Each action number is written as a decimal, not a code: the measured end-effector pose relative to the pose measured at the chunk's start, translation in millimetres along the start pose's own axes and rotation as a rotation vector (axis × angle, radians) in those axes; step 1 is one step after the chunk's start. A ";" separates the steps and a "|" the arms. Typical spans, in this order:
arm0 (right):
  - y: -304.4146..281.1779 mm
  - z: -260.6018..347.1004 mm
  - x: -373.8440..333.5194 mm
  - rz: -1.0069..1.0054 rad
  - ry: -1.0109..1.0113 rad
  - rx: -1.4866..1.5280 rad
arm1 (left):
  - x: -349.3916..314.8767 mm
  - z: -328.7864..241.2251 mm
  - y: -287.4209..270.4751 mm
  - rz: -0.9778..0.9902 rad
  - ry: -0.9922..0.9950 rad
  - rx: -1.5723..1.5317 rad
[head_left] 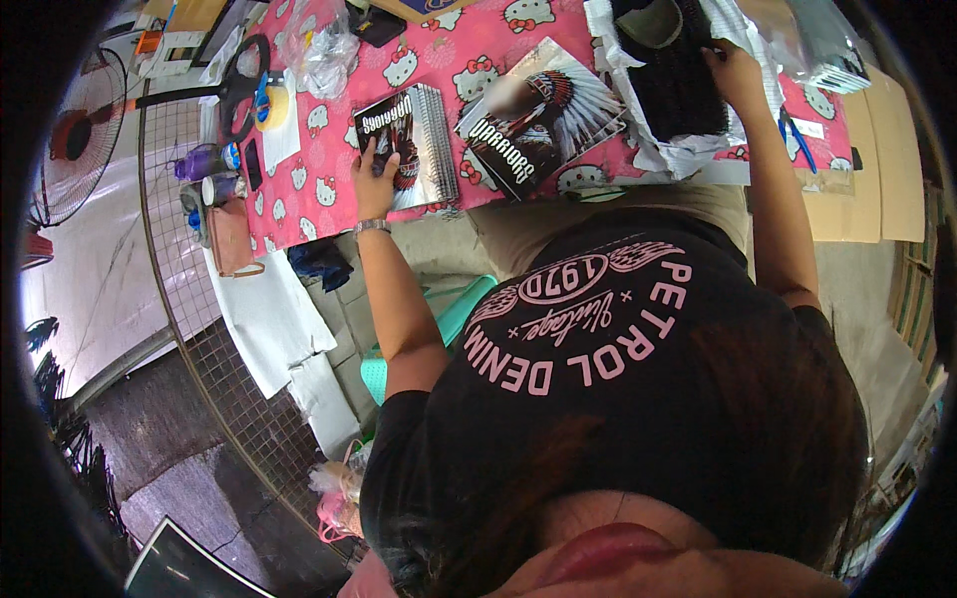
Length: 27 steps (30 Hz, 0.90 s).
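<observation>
My left hand rests with its fingers apart on a neat stack of booklets with dark covers, near the table's front edge. To its right lie several loose booklets, fanned out, their covers showing a feathered headdress. My right hand reaches to the right side of an opened white paper wrapping. Its fingers are stretched over the edge of the dark contents inside, which I cannot make out clearly. A greyish curved piece lies on top of them.
A pink patterned cloth covers the table. At left are a tape roll, a phone, a crumpled plastic bag and a brown pouch. A blue-handled tool lies right of the wrapping. A fan stands far left.
</observation>
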State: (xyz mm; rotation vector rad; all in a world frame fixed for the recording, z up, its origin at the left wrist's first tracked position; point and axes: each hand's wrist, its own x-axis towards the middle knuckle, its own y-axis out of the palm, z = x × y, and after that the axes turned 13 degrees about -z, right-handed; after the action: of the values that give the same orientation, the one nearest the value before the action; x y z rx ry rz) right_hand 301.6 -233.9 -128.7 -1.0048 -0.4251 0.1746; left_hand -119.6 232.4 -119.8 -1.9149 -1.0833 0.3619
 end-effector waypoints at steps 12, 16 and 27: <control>11.1 -25.3 7.2 0.006 0.161 0.224 | 17.5 -39.5 11.9 -0.204 0.180 0.041; 15.6 -12.1 6.5 -0.079 0.032 0.018 | 11.2 -170.8 71.5 -0.069 0.423 -0.196; -62.3 12.9 13.7 -0.172 0.264 0.647 | 30.4 -194.3 96.2 0.244 0.233 -0.354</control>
State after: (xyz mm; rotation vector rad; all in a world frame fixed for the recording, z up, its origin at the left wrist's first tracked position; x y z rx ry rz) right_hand 305.3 -252.3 -66.4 -0.3437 -0.1868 0.0165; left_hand 68.7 127.2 -81.9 -2.3463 -0.7996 0.0758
